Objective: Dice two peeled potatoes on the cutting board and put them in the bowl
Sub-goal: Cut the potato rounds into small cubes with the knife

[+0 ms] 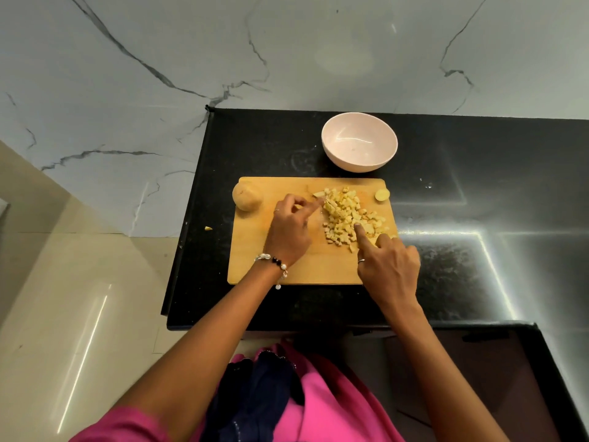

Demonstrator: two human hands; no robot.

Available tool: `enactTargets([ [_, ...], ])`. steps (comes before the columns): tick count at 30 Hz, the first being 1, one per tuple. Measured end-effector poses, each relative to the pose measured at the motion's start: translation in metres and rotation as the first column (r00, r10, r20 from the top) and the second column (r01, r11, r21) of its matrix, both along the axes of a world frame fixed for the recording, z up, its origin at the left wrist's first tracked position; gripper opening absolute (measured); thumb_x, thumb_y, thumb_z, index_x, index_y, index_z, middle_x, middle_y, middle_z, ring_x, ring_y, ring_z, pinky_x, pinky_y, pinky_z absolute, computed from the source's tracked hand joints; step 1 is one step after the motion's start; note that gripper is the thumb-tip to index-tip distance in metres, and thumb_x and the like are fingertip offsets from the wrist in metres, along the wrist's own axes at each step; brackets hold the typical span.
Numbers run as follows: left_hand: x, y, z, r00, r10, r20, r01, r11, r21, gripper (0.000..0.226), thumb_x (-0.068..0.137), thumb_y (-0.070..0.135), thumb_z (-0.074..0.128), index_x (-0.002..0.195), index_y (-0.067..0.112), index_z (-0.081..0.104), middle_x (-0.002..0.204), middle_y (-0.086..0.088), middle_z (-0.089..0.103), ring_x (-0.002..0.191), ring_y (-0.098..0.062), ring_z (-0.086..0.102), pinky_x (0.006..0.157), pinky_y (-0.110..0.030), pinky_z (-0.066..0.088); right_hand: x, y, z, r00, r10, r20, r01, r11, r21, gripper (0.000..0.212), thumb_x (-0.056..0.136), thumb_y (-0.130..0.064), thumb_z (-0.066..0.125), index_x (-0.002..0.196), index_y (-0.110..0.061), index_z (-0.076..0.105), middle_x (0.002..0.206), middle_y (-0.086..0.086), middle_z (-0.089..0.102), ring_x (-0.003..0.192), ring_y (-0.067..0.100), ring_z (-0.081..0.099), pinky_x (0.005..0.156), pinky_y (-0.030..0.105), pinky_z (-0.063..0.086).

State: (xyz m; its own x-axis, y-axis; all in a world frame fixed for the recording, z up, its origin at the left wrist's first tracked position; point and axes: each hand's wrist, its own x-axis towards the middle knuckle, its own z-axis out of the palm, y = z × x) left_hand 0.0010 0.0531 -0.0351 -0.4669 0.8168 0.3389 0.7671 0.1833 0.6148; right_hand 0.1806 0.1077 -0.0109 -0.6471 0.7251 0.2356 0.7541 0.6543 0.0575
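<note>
The wooden cutting board (255, 250) lies on the black counter. A heap of diced potato (347, 215) covers its far right part. A whole peeled potato (247, 196) sits at the board's far left corner, and a potato end piece (381, 194) at the far right corner. My left hand (288, 232) pinches a small potato piece at the heap's left edge. My right hand (387, 266) grips a knife whose handle is hidden under the palm, with the index finger stretched onto the heap. The blade shows only as a thin tip (318, 194). The pale bowl (359, 141) stands empty beyond the board.
A small potato scrap (208, 228) lies on the counter left of the board. The black counter (478, 193) ends at a left edge near the board, with marble wall behind and pale floor to the left.
</note>
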Motion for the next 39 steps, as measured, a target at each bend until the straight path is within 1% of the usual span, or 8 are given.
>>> enactTargets([
  [4, 0.015, 0.015, 0.005, 0.934, -0.17, -0.313, 0.125, 0.979, -0.161, 0.082, 0.072, -0.013, 0.051, 0.134, 0.042, 0.048, 0.12, -0.011, 0.051, 0.102, -0.029, 0.046, 0.072, -0.034, 0.045, 0.013, 0.013, 0.004, 0.999, -0.008, -0.039, 0.011, 0.996, 0.086, 0.054, 0.072, -0.006, 0.071, 0.121, -0.027, 0.064, 0.069, 0.013, 0.052, 0.061, 0.029, 0.046, 0.06, 0.036, 0.029],
  [8, 0.018, 0.024, 0.003, 0.898, -0.22, -0.38, 0.091, 0.94, -0.33, 0.083, 0.082, -0.008, 0.047, 0.14, 0.05, 0.032, 0.138, -0.01, 0.037, 0.118, -0.029, 0.036, 0.087, -0.039, 0.041, 0.025, 0.019, 0.004, 0.999, 0.002, -0.046, 0.003, 0.993, 0.118, 0.054, 0.073, -0.006, 0.068, 0.119, -0.032, 0.064, 0.073, 0.01, 0.053, 0.065, 0.029, 0.048, 0.063, 0.039, 0.031],
  [15, 0.007, 0.029, -0.008, 0.95, -0.122, -0.288, -0.002, 0.918, -0.396, 0.072, 0.087, 0.001, 0.05, 0.14, 0.047, 0.034, 0.138, -0.008, 0.034, 0.117, -0.027, 0.035, 0.092, -0.037, 0.041, 0.042, 0.023, -0.003, 0.991, -0.052, -0.126, 0.051, 0.999, -0.006, 0.058, 0.067, -0.003, 0.072, 0.115, -0.036, 0.066, 0.07, 0.005, 0.051, 0.064, 0.027, 0.048, 0.065, 0.039, 0.025],
  [20, 0.009, 0.036, -0.005, 0.988, 0.022, -0.15, -0.05, 0.981, -0.188, 0.047, 0.083, 0.004, 0.059, 0.123, 0.028, 0.063, 0.119, -0.008, 0.053, 0.104, -0.03, 0.044, 0.081, -0.043, 0.046, 0.049, 0.035, -0.006, 0.947, -0.157, -0.281, 0.084, 0.963, -0.254, 0.042, 0.086, -0.019, 0.064, 0.123, -0.04, 0.06, 0.071, -0.003, 0.047, 0.075, 0.019, 0.046, 0.069, 0.037, 0.024],
  [23, 0.013, 0.046, -0.002, 0.991, 0.112, -0.078, -0.116, 0.992, -0.046, 0.016, 0.079, 0.017, 0.071, 0.095, 0.02, 0.075, 0.104, -0.002, 0.06, 0.099, -0.026, 0.05, 0.077, -0.042, 0.046, 0.047, 0.04, -0.004, 0.855, -0.261, -0.448, 0.016, 0.877, -0.481, 0.036, 0.092, -0.024, 0.059, 0.128, -0.032, 0.058, 0.074, 0.001, 0.063, 0.069, 0.021, 0.054, 0.065, 0.039, 0.043],
  [27, 0.022, 0.062, 0.015, 0.984, 0.179, -0.011, -0.178, 0.969, -0.169, 0.017, 0.074, 0.039, 0.075, 0.081, 0.024, 0.072, 0.1, 0.009, 0.061, 0.104, -0.015, 0.046, 0.079, -0.031, 0.029, 0.042, 0.046, -0.001, 0.701, -0.445, -0.557, -0.038, 0.757, -0.653, 0.032, 0.094, -0.02, 0.058, 0.126, -0.021, 0.061, 0.07, 0.003, 0.068, 0.051, 0.021, 0.053, 0.048, 0.027, 0.042],
  [34, 0.041, 0.115, 0.023, 0.986, 0.039, 0.159, -0.013, 0.987, -0.159, 0.018, 0.084, 0.027, 0.067, 0.1, 0.021, 0.07, 0.095, 0.003, 0.07, 0.091, -0.017, 0.063, 0.086, -0.043, 0.05, 0.04, 0.062, -0.002, 0.542, -0.582, -0.607, -0.066, 0.69, -0.721, 0.025, 0.095, -0.022, 0.056, 0.117, -0.022, 0.067, 0.061, -0.003, 0.063, 0.052, -0.004, 0.05, 0.054, 0.012, 0.04],
  [39, 0.059, 0.156, 0.022, 0.957, -0.158, -0.243, 0.027, 0.884, -0.467, 0.043, 0.087, 0.045, 0.06, 0.123, 0.023, 0.06, 0.114, -0.002, 0.062, 0.114, -0.025, 0.051, 0.095, -0.043, 0.036, 0.041, 0.077, 0.002, 0.482, -0.61, -0.629, -0.071, 0.689, -0.722, 0.017, 0.096, -0.021, 0.053, 0.091, -0.023, 0.07, 0.058, 0.0, 0.062, 0.046, -0.003, 0.047, 0.049, 0.014, 0.038],
])
